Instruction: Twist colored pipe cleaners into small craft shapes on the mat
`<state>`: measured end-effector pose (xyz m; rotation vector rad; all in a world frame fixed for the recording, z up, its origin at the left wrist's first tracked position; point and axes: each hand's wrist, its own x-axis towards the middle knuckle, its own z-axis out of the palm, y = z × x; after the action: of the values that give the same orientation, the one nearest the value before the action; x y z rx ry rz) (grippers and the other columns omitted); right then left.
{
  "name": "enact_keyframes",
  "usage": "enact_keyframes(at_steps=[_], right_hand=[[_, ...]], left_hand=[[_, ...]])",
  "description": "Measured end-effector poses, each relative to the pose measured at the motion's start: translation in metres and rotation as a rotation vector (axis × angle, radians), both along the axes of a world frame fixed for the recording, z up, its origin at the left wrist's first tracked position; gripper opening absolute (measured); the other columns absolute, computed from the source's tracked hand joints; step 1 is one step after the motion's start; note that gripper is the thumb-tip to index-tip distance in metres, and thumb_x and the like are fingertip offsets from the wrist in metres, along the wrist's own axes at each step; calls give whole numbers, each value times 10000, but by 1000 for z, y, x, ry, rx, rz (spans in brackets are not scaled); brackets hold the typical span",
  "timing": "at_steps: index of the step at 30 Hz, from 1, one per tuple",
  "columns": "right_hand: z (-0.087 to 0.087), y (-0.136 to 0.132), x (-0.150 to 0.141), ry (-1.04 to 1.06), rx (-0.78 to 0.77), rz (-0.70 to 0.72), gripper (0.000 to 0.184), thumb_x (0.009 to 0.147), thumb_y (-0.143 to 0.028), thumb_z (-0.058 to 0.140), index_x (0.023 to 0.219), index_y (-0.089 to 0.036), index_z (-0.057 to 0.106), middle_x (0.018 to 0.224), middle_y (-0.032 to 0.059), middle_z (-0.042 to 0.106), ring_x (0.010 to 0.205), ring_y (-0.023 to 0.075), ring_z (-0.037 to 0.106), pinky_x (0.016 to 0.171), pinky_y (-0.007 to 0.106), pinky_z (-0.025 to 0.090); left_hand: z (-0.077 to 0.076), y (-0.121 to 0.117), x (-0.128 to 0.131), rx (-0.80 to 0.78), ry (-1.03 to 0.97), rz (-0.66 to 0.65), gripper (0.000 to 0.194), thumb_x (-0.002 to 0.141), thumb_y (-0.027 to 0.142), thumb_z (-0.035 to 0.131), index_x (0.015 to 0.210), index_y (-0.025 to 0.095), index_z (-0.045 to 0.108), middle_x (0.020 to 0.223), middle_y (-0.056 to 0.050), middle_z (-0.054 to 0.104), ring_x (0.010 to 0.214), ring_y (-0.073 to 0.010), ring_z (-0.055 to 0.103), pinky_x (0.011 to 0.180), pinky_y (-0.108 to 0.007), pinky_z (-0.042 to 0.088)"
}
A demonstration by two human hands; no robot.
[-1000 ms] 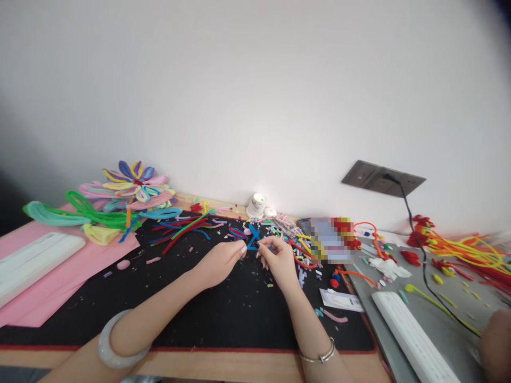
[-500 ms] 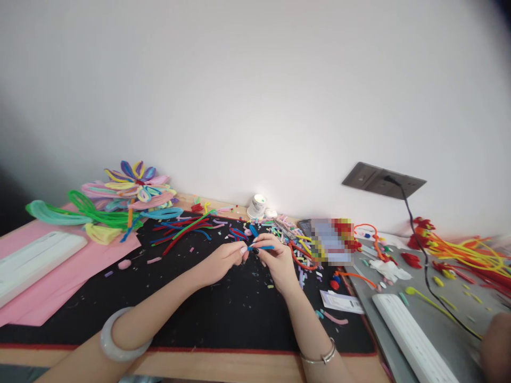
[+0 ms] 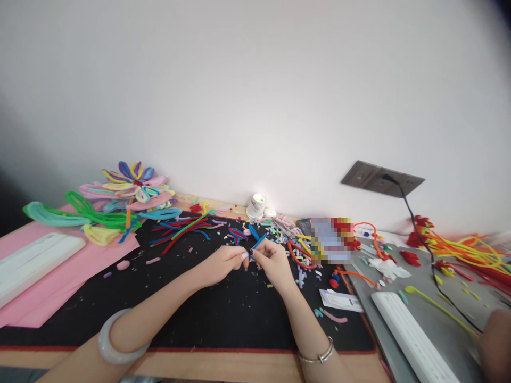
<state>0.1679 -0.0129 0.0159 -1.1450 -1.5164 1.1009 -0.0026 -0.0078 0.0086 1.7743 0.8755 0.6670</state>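
Note:
My left hand (image 3: 222, 263) and my right hand (image 3: 272, 263) meet over the black mat (image 3: 223, 314), fingertips pinched together on a short blue pipe cleaner (image 3: 258, 242). The blue piece slants up and to the right from between the fingers. A pale bangle circles my left wrist and a thin silver bracelet my right. Just beyond the hands lies a scatter of red, blue and green pipe cleaners (image 3: 186, 229) and many small coloured offcuts (image 3: 287, 234).
A pipe-cleaner flower (image 3: 130, 186) and green loops lie at back left above pink paper (image 3: 51, 276). White long boxes sit at left (image 3: 32, 260) and right (image 3: 411, 335). Orange and yellow stems (image 3: 467, 250) cover the grey mat. Another person's hand (image 3: 495, 340) shows at bottom right.
The blue pipe cleaner went from a crossed loop shape to a short straight piece, and both hands dropped slightly toward me while staying pinched on it.

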Motion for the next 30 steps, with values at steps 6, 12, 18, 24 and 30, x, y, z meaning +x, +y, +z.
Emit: enact_keyframes(at_steps=[6,12,18,24,30], right_hand=[[-4,1,-1,3,-41,47,145,715,-178,565,585,-171,501,477,-42,530,427,86,463,440,192,331],[-7,3,1,-63,-46,19,108,717,-198,561,617,-168,536,498,-33,534,436,96,462,443,203,338],[-5,5,8,-101,169,-241,231,758,-255,569,984,-210,582,959,29,608,535,88,461,505,228,384],[-9,8,5,253,-72,-71,303,712,-316,638,984,-201,570,819,19,585,515,89,480,396,199,352],[-3,4,3,396,-202,83,183,636,-278,711,744,-173,608,591,-38,513,440,59,428,423,195,366]], left_hand=[[6,-6,0,319,222,-25,308,890,206,289,749,175,560,666,19,535,631,-119,483,632,-224,341],[3,-3,1,377,243,-15,302,893,225,312,763,180,581,724,-6,569,693,-143,517,678,-236,368],[3,6,-2,212,-21,108,316,879,315,379,895,175,662,879,-34,564,871,-173,514,834,-269,361],[2,3,0,-73,-221,121,266,819,329,500,960,155,644,870,-25,614,824,-175,527,775,-263,383],[0,2,4,-228,-356,124,216,791,332,545,833,137,628,717,4,554,678,-126,488,663,-237,390]])
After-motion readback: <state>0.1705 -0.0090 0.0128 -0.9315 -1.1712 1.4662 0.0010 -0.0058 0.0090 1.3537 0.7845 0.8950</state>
